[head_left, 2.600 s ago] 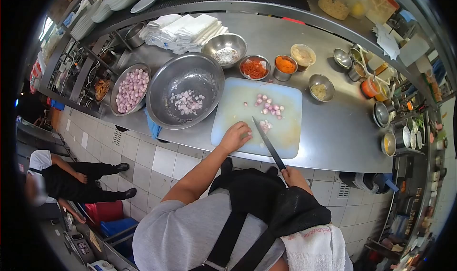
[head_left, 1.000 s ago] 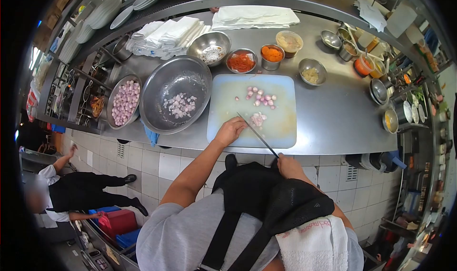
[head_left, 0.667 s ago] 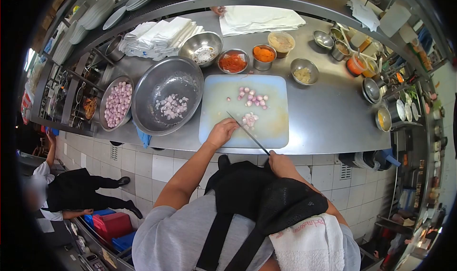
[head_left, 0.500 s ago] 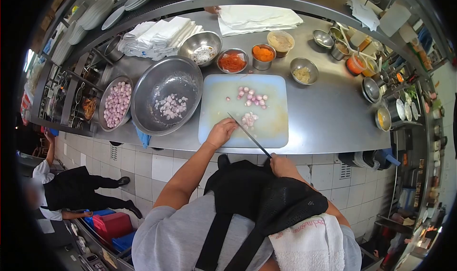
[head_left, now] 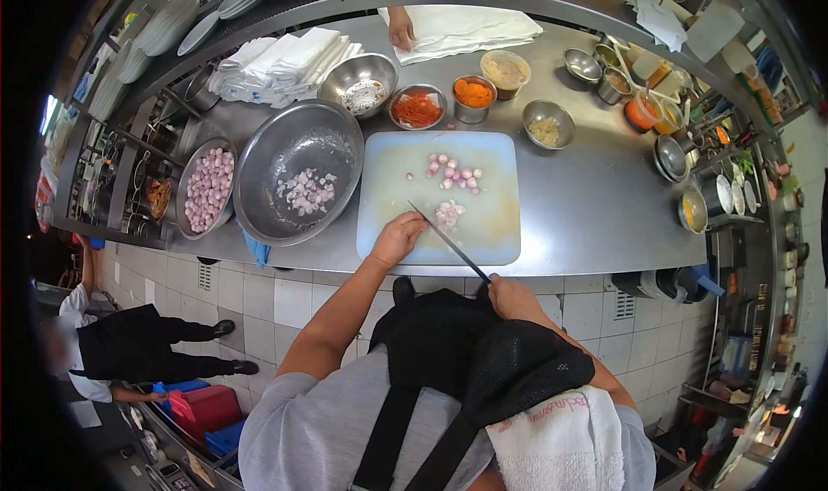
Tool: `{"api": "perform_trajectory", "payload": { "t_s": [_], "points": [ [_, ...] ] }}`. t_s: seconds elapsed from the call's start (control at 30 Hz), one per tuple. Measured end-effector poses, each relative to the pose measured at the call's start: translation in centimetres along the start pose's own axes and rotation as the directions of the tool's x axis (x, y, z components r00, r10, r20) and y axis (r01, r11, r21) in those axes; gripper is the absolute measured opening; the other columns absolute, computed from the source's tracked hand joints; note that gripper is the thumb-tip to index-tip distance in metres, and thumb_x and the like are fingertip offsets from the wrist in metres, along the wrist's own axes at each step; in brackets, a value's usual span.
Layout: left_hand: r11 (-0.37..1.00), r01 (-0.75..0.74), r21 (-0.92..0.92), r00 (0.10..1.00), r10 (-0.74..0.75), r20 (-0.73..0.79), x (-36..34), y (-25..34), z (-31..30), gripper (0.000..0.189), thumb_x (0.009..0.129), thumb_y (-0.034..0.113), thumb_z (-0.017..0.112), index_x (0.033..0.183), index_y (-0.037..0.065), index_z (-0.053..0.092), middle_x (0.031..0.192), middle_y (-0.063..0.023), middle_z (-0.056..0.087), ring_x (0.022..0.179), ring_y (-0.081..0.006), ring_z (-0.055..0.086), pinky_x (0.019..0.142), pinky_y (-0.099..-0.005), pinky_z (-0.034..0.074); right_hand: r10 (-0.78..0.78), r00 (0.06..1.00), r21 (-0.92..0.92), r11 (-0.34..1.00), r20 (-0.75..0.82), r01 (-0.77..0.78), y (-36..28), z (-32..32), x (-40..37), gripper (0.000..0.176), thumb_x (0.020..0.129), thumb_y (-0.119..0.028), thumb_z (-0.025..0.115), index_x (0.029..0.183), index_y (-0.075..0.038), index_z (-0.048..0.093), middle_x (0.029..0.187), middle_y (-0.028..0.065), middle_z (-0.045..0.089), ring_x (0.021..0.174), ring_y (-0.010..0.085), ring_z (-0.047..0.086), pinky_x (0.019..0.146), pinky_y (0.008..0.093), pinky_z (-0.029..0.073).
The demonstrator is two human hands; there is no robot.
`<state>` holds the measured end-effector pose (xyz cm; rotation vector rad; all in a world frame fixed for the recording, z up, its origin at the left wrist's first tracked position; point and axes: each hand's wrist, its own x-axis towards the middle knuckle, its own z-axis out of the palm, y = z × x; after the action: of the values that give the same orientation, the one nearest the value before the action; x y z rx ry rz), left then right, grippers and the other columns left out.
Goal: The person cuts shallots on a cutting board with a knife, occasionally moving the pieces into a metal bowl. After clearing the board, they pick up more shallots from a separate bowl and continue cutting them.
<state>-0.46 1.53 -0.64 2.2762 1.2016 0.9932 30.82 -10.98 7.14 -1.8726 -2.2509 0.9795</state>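
Note:
My right hand grips the handle of a long knife whose blade lies across the near part of a pale cutting board. My left hand rests curled on the board at the blade's left side, likely pinning a shallot that I cannot see. A small heap of cut shallot pieces lies just right of the blade tip. Peeled whole shallots sit in a loose group farther back on the board.
A large steel bowl with cut shallot stands left of the board, beside a bowl of whole shallots. Small bowls of orange and pale ingredients line the back. Another person's hand presses a white cloth. A person crouches lower left.
The knife tip has edged toward my left hand over the cut heap. At the back, another person's hand has come into view on the white cloth. The view has shifted slightly.

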Motion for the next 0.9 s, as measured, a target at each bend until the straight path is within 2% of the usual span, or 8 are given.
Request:
{"api": "perform_trajectory", "payload": {
  "t_s": [0.07,0.2,0.4,0.47,0.6,0.7,0.77,0.9],
  "points": [
    [1.0,0.008,-0.005,1.0,-0.008,0.028,0.0,0.2,-0.1,0.012,0.09,-0.001,0.076,0.101,0.004,0.076,0.11,-0.0105,0.073,0.098,-0.0322,0.074,0.085,-0.04,0.062,-0.011,1.0,0.019,1.0,0.01,0.011,1.0,1.5,0.6,0.022,0.106,-0.021,0.054,0.111,-0.001,0.062,0.086,0.0302,0.073,0.085,0.0513,0.072,0.078,0.0642,0.056],
    [1.0,0.002,-0.009,1.0,-0.002,-0.002,-0.2,0.4,-0.2,0.012,0.09,-0.002,0.075,0.101,0.003,0.076,0.109,-0.0104,0.073,0.097,-0.032,0.073,0.085,-0.0399,0.062,-0.006,1.0,0.003,1.0,0.025,0.006,0.1,0.3,0.5,0.022,0.106,-0.021,0.054,0.112,-0.001,0.062,0.086,0.03,0.073,0.085,0.0515,0.072,0.078,0.0646,0.055],
    [0.997,0.074,-0.008,0.996,-0.074,0.054,0.1,0.4,0.0,0.007,0.095,0.004,0.074,0.101,0.003,0.076,0.11,-0.0109,0.073,0.099,-0.0332,0.073,0.087,-0.0417,0.061,-0.01,1.0,0.024,1.0,0.028,0.009,1.2,0.7,1.0,0.024,0.107,-0.023,0.054,0.114,-0.002,0.063,0.088,0.0301,0.073,0.085,0.0529,0.071,0.079,0.0651,0.054],
    [0.999,0.037,-0.008,0.999,-0.037,0.011,-0.1,0.4,0.0,0.008,0.095,0.004,0.074,0.102,0.003,0.076,0.11,-0.0111,0.073,0.099,-0.0334,0.073,0.087,-0.042,0.061,0.022,0.997,-0.002,1.0,0.068,-0.022,-0.1,-1.1,0.2,0.024,0.107,-0.022,0.055,0.112,-0.001,0.063,0.09,0.0308,0.073,0.088,0.0533,0.071,0.081,0.0646,0.055],
    [0.999,0.033,-0.008,0.999,-0.033,0.008,-0.2,0.3,0.2,0.008,0.094,0.005,0.074,0.102,0.003,0.076,0.11,-0.0111,0.073,0.098,-0.0339,0.073,0.086,-0.0421,0.061,-0.033,0.999,0.064,0.997,0.039,0.03,1.5,1.2,0.7,0.024,0.107,-0.022,0.055,0.112,0.0,0.063,0.092,0.0316,0.073,0.092,0.0533,0.071,0.083,0.0641,0.055],
    [1.0,0.029,0.004,0.999,-0.029,0.038,0.2,0.1,-0.2,0.009,0.094,0.004,0.074,0.103,0.002,0.076,0.112,-0.0113,0.073,0.101,-0.0341,0.072,0.089,-0.0424,0.061,-0.03,0.997,0.088,0.996,0.07,0.024,2.1,1.2,2.3,0.025,0.107,-0.023,0.056,0.111,0.001,0.063,0.093,0.032,0.073,0.092,0.0533,0.071,0.084,0.0641,0.054],
    [0.998,-0.05,0.026,0.998,0.049,0.036,0.6,0.3,-0.2,0.014,0.092,0.001,0.076,0.106,0.003,0.077,0.114,-0.0115,0.072,0.098,-0.0327,0.073,0.088,-0.0408,0.061,-0.034,0.999,0.13,0.991,0.004,0.033,2.8,1.0,1.7,0.027,0.107,-0.024,0.056,0.11,0.001,0.062,0.092,0.0319,0.073,0.091,0.0535,0.071,0.084,0.0642,0.055],
    [0.995,-0.082,0.061,0.992,0.075,0.104,1.2,0.2,-0.6,0.015,0.092,0.002,0.076,0.107,0.004,0.077,0.115,-0.0124,0.072,0.101,-0.0329,0.072,0.09,-0.0412,0.061,-0.009,0.999,0.08,0.997,0.054,0.005,2.0,0.0,0.9,0.027,0.108,-0.024,0.055,0.108,0.001,0.062,0.092,0.0317,0.073,0.09,0.0531,0.071,0.083,0.0643,0.055]
  ]
}}
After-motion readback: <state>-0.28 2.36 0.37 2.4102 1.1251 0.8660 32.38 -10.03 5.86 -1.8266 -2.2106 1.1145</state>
